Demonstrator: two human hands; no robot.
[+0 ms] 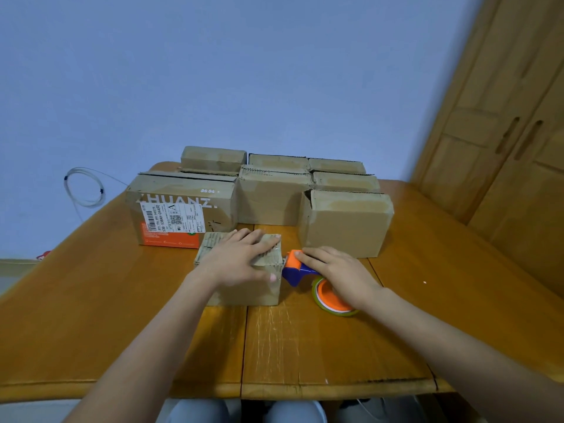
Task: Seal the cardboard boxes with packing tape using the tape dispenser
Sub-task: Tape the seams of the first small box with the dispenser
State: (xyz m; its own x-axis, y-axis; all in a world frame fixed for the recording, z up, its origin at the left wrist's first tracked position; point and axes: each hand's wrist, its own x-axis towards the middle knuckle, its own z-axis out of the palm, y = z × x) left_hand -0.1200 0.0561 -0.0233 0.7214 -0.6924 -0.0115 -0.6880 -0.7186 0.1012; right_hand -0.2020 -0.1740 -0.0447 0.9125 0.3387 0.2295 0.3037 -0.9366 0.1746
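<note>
A small cardboard box (244, 290) stands on the wooden table (305, 340) in front of me. My left hand (241, 259) lies flat on its top, fingers spread, thumb down over the right front corner. A blue and orange tape dispenser (300, 268) with a roll of clear tape (328, 297) touches the box's right side. My right hand (338, 274) grips the dispenser from above, with the index finger on its orange head. A shiny strip of tape shows on the box top near my fingertips.
Several more cardboard boxes stand behind: a printed one with an orange band (180, 209) at the left, a plain one (346, 222) at the right, others in rows at the back. A wooden cabinet (503, 132) stands at the right. A coiled white cable (84, 187) hangs on the wall.
</note>
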